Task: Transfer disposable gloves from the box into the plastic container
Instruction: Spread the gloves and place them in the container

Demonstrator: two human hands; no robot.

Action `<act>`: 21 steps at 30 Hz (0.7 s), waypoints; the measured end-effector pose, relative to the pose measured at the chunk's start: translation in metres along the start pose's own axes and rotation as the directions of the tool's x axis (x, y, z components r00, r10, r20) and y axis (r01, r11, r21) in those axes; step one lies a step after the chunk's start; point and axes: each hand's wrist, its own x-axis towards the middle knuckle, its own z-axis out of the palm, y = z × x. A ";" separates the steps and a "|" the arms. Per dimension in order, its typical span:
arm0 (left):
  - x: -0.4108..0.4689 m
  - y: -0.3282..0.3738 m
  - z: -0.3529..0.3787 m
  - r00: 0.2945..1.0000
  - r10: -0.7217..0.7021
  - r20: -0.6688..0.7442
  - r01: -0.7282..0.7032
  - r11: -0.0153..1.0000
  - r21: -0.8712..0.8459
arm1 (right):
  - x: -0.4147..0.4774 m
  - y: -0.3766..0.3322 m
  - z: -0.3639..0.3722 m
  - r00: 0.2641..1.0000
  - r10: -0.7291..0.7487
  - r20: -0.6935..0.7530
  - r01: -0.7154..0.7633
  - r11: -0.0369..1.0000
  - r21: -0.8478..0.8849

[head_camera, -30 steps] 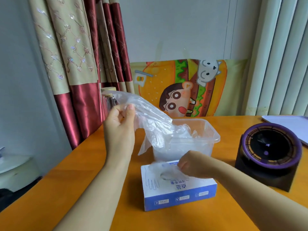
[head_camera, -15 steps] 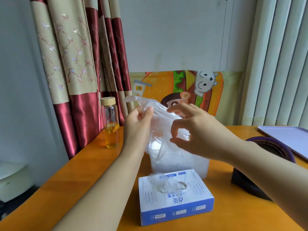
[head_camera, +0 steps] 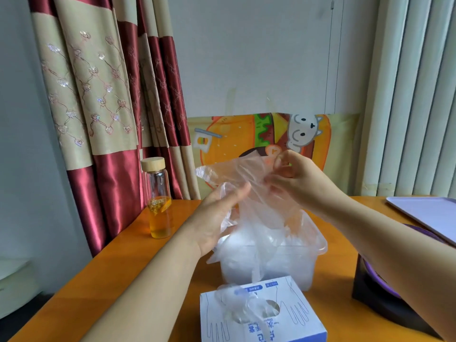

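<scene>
**Clear glove held up over the container**

At the left edge of the table (head_camera: 111, 272) we see a glass bottle (head_camera: 159, 201) with a wooden lid and amber liquid low in it. Next, the left hand (head_camera: 217, 218) grips the lower fold of a glove (head_camera: 249, 178), thumb on the film, fingers behind it. The glove is thin, clear, crinkled plastic, stretched in the air above the plastic container (head_camera: 291, 267), its loose end hanging down over it. The right hand (head_camera: 298, 181) pinches the glove's upper edge with curled fingers. The container, translucent and heaped with clear gloves, stands mid-table. The blue-and-white box (head_camera: 296, 324) sits just in front at the near edge, another glove poking from its opening. Toward the right edge we see a dark, purple-rimmed device (head_camera: 375, 304).
</scene>
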 end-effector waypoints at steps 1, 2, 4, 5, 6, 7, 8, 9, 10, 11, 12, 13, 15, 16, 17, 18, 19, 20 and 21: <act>0.004 -0.003 0.001 0.999 0.015 -0.031 -0.014 0.999 0.035 | 0.005 0.005 -0.001 0.998 0.060 0.002 -0.060 0.995 0.084; 0.009 -0.004 0.000 0.996 0.029 -0.079 -0.023 0.997 0.077 | 0.011 0.011 -0.002 0.994 0.106 -0.005 -0.104 0.986 0.130; 0.022 -0.010 -0.010 0.987 0.018 -0.161 0.002 0.992 0.125 | 0.021 0.026 -0.006 0.983 0.181 -0.038 -0.174 0.973 0.154; 0.028 -0.012 -0.017 0.982 -0.003 -0.187 0.028 0.991 0.130 | 0.023 0.033 -0.009 0.976 0.213 -0.054 -0.202 0.968 0.151; 0.034 -0.014 -0.024 0.980 -0.038 -0.195 0.064 0.989 0.131 | 0.026 0.042 -0.011 0.969 0.238 -0.061 -0.229 0.965 0.125; 0.041 -0.017 -0.032 0.977 -0.083 -0.198 0.111 0.985 0.134 | 0.029 0.052 -0.012 0.964 0.256 -0.068 -0.252 0.965 0.070; 0.048 -0.021 -0.039 0.972 -0.130 -0.195 0.160 0.976 0.147 | 0.030 0.062 -0.012 0.961 0.267 -0.068 -0.268 0.963 -0.011; 0.054 -0.025 -0.045 0.968 -0.166 -0.186 0.202 0.960 0.194 | 0.031 0.071 -0.011 0.960 0.273 -0.065 -0.279 0.955 -0.099; 0.062 -0.030 -0.051 0.962 -0.198 -0.187 0.243 0.933 0.265 | 0.033 0.081 -0.010 0.957 0.283 -0.059 -0.289 0.940 -0.179; 0.069 -0.032 -0.057 0.955 -0.206 -0.215 0.272 0.898 0.346 | 0.034 0.089 -0.008 0.956 0.287 -0.052 -0.291 0.925 -0.246; 0.076 -0.034 -0.064 0.947 -0.181 -0.265 0.280 0.870 0.406 | 0.034 0.096 -0.006 0.956 0.290 -0.046 -0.290 0.906 -0.309; 0.084 -0.033 -0.069 0.934 -0.125 -0.334 0.271 0.858 0.437 | 0.035 0.104 -0.005 0.955 0.295 -0.043 -0.289 0.883 -0.368; 0.093 -0.023 -0.073 0.868 0.142 -0.476 0.164 0.822 0.545 | 0.036 0.116 -0.004 0.951 0.304 -0.049 -0.293 0.843 -0.452; 0.093 -0.017 -0.070 0.808 0.346 -0.477 0.063 0.754 0.654 | 0.036 0.119 -0.003 0.952 0.300 -0.052 -0.286 0.821 -0.494; 0.092 -0.011 -0.061 0.762 0.522 -0.383 -0.058 0.644 0.763 | 0.035 0.123 -0.001 0.954 0.295 -0.049 -0.273 0.792 -0.546; 0.088 -0.006 -0.048 0.754 0.621 -0.215 -0.177 0.507 0.843 | 0.035 0.125 0.001 0.957 0.287 -0.041 -0.252 0.752 -0.610; 0.084 -0.004 -0.034 0.798 0.602 -0.022 -0.267 0.387 0.883 | 0.034 0.126 0.003 0.959 0.281 -0.033 -0.227 0.697 -0.680; 0.080 -0.005 -0.018 0.877 0.461 0.138 -0.308 0.317 0.897 | 0.032 0.126 0.005 0.961 0.275 -0.026 -0.200 0.629 -0.751; 0.079 -0.010 -0.006 0.944 0.229 0.237 -0.293 0.253 0.922 | 0.030 0.125 0.005 0.962 0.273 -0.013 -0.169 0.556 -0.814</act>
